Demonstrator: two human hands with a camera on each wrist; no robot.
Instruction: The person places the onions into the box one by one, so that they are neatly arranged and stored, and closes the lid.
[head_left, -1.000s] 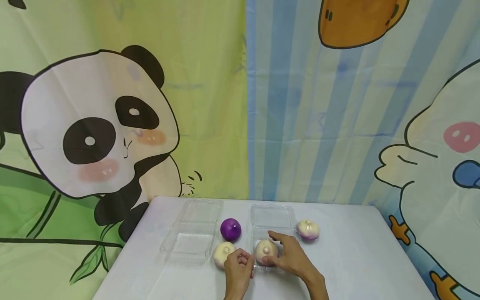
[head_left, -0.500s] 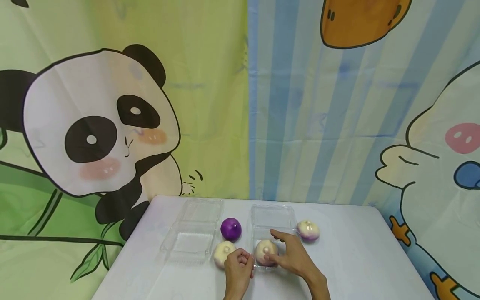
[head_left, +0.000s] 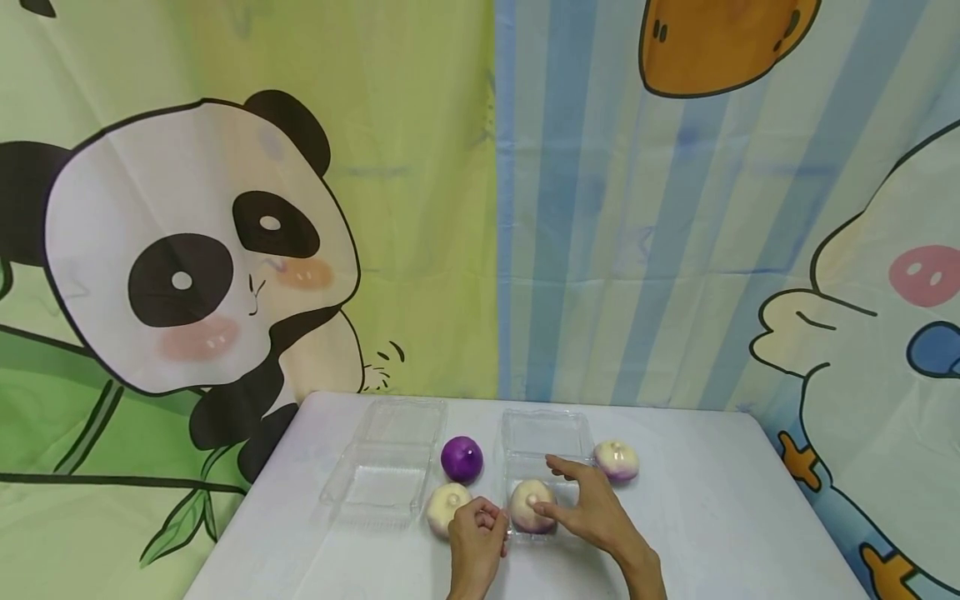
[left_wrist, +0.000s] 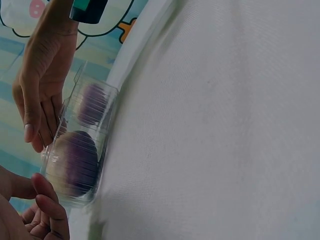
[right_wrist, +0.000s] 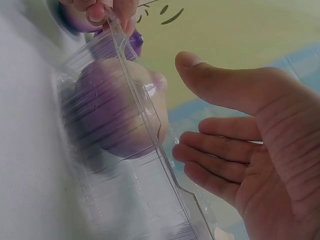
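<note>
Pinching container rim (right_wrist: 167, 167) with left hand (head_left: 477, 537), right hand (head_left: 594, 510) beside boxed bulb (head_left: 525, 505), grip apart

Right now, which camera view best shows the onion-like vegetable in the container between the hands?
Right wrist: the onion-like vegetable appears largest there, pale knob and purple side visible, though partly through the clear container. Head shows its top, small, partly overlapped by the right hand; left wrist shows its side through ribbed plastic.

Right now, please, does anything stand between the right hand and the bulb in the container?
From above, nothing visible blocks the right hand; sideways, the clear container screens the lower part of the bulb.
</note>
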